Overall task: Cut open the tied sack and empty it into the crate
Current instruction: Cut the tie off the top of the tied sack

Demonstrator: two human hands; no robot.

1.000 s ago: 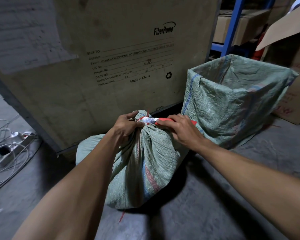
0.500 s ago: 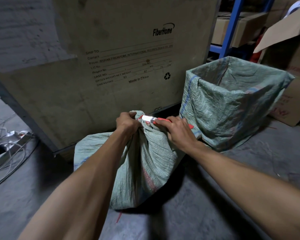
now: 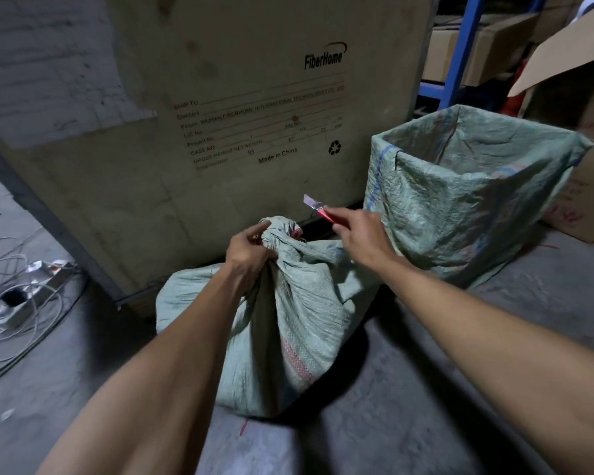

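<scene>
Left hand (image 3: 251, 250) grips the bunched neck of the sack (image 3: 288, 323), which sits on the floor against the big wooden box (image 3: 220, 114). Right hand (image 3: 360, 234) pinches a red-handled knife (image 3: 317, 209) — a moment ago its blade lay across the tied neck, and now it is lifted clear, blade pointing up and away. That suggests the cutting stroke is over, though I cannot tell whether the tie is severed. Just beside the sack on the right stands the lined crate (image 3: 466, 200) — open-topped, ready for emptying.
</scene>
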